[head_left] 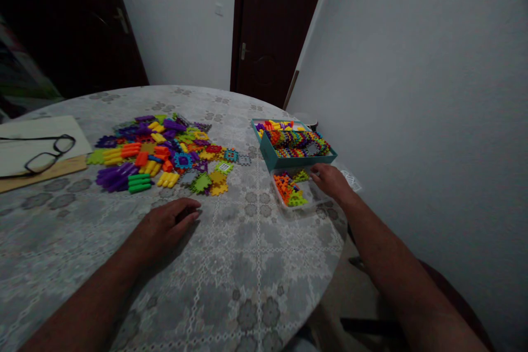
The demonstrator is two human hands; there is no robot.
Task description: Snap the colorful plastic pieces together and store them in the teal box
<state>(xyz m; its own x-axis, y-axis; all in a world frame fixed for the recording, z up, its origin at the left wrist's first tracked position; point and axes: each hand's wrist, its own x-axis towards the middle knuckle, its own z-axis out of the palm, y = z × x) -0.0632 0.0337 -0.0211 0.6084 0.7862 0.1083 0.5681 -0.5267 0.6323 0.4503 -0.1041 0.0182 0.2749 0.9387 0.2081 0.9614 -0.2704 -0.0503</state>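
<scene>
My left hand point(167, 225) rests palm down on the patterned tablecloth, fingers loosely curled, holding nothing I can see. My right hand point(332, 181) reaches into a clear plastic tray point(307, 210) at the table's right edge, fingers bent over orange and green toy pieces point(289, 190); whether it grips one is hidden. Behind the tray stands a teal box point(272, 159) filled with colourful interlocking pieces. A spread of loose purple, yellow, orange and green plastic pieces point(160, 154) lies on the table beyond my left hand.
A round table point(231, 286) with a grey lace-pattern cloth fills the view. Black glasses point(45, 154) lie on a white sheet and wooden board at the far left. A dark door point(272, 22) and grey walls stand behind. A chair shows at the lower right.
</scene>
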